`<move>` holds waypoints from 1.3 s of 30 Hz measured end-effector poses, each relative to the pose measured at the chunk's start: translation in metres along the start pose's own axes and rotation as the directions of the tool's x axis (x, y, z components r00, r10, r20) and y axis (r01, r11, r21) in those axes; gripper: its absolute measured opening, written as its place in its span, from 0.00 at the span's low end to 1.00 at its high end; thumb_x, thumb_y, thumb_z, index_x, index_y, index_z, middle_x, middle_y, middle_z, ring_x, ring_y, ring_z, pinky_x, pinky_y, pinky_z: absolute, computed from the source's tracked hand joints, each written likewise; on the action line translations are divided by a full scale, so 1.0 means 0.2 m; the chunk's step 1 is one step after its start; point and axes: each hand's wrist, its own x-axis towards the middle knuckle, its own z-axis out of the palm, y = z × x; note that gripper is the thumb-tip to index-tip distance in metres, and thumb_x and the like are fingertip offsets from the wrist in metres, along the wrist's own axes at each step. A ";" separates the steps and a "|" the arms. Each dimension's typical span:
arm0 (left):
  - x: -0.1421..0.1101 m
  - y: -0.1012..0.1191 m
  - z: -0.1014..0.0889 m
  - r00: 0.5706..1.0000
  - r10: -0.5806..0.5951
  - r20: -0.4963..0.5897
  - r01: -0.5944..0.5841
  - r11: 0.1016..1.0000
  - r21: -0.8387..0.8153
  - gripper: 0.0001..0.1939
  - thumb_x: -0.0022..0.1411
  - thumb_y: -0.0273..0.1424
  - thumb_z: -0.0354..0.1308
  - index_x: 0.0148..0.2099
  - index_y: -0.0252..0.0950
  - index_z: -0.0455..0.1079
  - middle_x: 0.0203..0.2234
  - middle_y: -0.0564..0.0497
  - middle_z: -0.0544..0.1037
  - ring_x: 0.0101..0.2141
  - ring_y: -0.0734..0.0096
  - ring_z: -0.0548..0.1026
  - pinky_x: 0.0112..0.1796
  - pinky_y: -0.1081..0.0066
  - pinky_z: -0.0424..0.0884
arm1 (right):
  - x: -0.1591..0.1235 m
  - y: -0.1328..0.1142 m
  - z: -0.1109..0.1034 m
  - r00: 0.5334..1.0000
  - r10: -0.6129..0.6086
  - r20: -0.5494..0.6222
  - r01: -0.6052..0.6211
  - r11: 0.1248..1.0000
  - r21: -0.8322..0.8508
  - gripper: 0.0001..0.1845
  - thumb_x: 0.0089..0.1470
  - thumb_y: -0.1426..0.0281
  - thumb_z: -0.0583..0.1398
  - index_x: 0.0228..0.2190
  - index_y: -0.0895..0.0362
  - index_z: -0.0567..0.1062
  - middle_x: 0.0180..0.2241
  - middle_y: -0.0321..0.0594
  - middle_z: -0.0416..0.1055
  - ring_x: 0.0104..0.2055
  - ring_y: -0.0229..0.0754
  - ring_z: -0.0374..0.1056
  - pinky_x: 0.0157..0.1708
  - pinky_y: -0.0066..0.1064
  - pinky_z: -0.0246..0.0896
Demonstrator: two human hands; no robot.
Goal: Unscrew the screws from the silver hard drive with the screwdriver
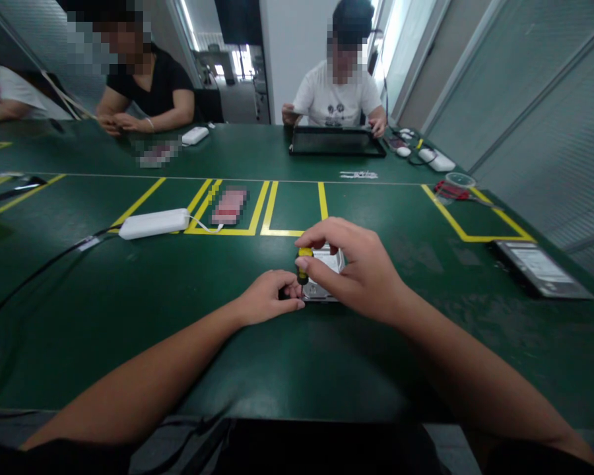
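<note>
Fingers [325, 229] of the right hand [363, 267]: curved, closed to a pinch about the screwdriver [305, 253], thumb on the near side of the handle. Left hand [262, 298]: fingers half curled, tips at the left edge of the small hard drive [321, 291]; cannot tell whether they grip or merely steady it.

Bench [218, 369]: dark green top, smooth with a dull sheen, marked with yellow tape [282, 232] in straight-sided outlines. Across it, a co-worker in a white T-shirt [334, 99] has hands at a black rectangular frame [337, 143], thin-rimmed. Left of centre, a white plastic power strip [154, 224], long with rounded ends; black cable at one end, white lead at the other running to a phone [229, 206]. Far right, a larger hard drive [544, 269]: flat metal slab, pale label on top.

Small hard drive: lies flat on the bench between the hands, bright silver metal, partly covered by the right hand. Screwdriver: stubby yellow-and-black handle, near upright over the drive's left side; tip seating unclear.
</note>
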 end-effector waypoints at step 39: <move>-0.01 0.01 0.00 1.000 -0.013 -0.014 0.014 0.997 0.073 0.09 0.60 0.36 0.62 0.35 0.34 0.70 0.29 0.53 0.75 0.32 0.71 0.72 0.35 0.71 0.66 | 0.00 0.02 -0.01 0.999 0.031 0.009 -0.032 0.999 0.023 0.06 0.56 0.71 0.61 0.38 0.58 0.73 0.36 0.38 0.73 0.38 0.37 0.66 0.39 0.31 0.59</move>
